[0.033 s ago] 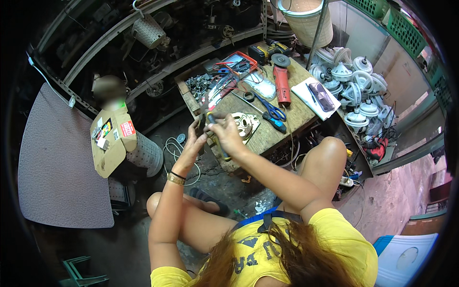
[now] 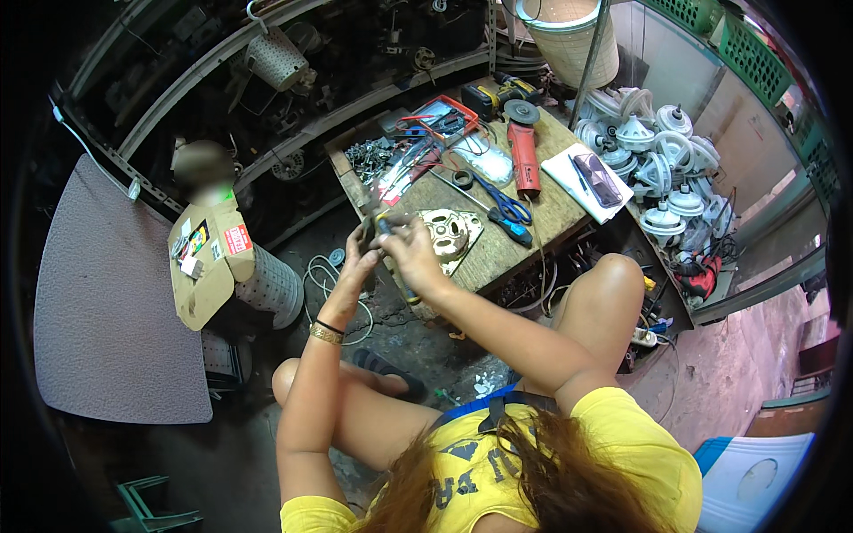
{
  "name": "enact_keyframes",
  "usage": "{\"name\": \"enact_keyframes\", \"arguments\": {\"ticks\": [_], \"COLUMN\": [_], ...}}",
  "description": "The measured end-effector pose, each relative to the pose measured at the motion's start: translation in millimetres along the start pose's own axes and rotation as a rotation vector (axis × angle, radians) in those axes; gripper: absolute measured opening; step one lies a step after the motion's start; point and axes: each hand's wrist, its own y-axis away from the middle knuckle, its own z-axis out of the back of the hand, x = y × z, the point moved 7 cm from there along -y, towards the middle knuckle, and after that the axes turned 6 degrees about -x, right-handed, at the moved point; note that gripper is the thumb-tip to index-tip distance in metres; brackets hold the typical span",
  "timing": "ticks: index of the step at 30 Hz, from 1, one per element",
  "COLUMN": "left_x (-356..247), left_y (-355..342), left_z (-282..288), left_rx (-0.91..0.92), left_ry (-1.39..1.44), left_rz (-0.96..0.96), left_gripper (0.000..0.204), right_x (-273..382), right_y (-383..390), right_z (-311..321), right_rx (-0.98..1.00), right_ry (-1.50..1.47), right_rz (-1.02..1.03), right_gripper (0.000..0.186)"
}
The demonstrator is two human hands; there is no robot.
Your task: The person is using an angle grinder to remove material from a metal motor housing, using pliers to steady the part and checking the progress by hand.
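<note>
My right hand (image 2: 412, 252) is closed around pliers (image 2: 408, 291) with dark and yellow handles, their upper end smeared by motion. Right beside it, my left hand (image 2: 356, 260) is curled around a small dark piece (image 2: 367, 233) near the head of the pliers; its kind is too blurred to tell. Both hands are raised at the near left corner of the wooden bench (image 2: 569, 215). Just right of them, a flat metal plate (image 2: 450, 233) with round and slotted holes lies on the bench.
On the bench lie a red angle grinder (image 2: 524, 151), blue-handled scissors (image 2: 509, 206), a screwdriver (image 2: 508, 226), a phone (image 2: 597, 180) on white paper and a heap of small metal parts (image 2: 369, 160). White plastic mechanisms (image 2: 666, 160) are piled at right. A cardboard box (image 2: 203, 258) stands at left.
My hands have shifted slightly around the pliers, whose handles have turned a little. The metal plate and the things on the bench stay where they were.
</note>
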Motion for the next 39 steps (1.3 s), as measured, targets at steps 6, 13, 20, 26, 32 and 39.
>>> {"name": "enact_keyframes", "arguments": {"ticks": [6, 13, 20, 26, 32, 39], "left_x": [19.6, 16.9, 15.2, 24.3, 25.3, 24.7], "left_y": [13.8, 3.2, -12.3, -22.2, 1.3, 1.5], "left_z": [18.8, -31.7, -60.8, -49.8, -79.9, -50.4], "left_rx": [-0.048, -0.015, 0.095, -0.045, -0.014, -0.148], "left_ry": [0.001, 0.333, 0.351, 0.046, -0.257, 0.566], "left_rz": [0.025, -0.037, -0.073, -0.057, -0.273, 0.068], "left_gripper": [0.102, 0.085, 0.073, 0.065, 0.104, 0.038], "right_x": [-17.6, -18.9, -21.6, 10.2, 12.0, 42.4], "right_y": [12.1, 15.8, -9.5, -29.7, -11.0, -59.1], "right_z": [-21.0, 16.0, 62.9, 108.3, 58.7, 36.8], "right_rx": [0.21, 0.092, 0.093, -0.088, -0.045, 0.404], "right_ry": [0.217, 0.413, 0.18, 0.104, 0.269, 0.572], "right_rz": [0.112, 0.22, 0.016, -0.005, 0.032, 0.404], "right_gripper": [0.036, 0.049, 0.051, 0.037, 0.033, 0.02]}}
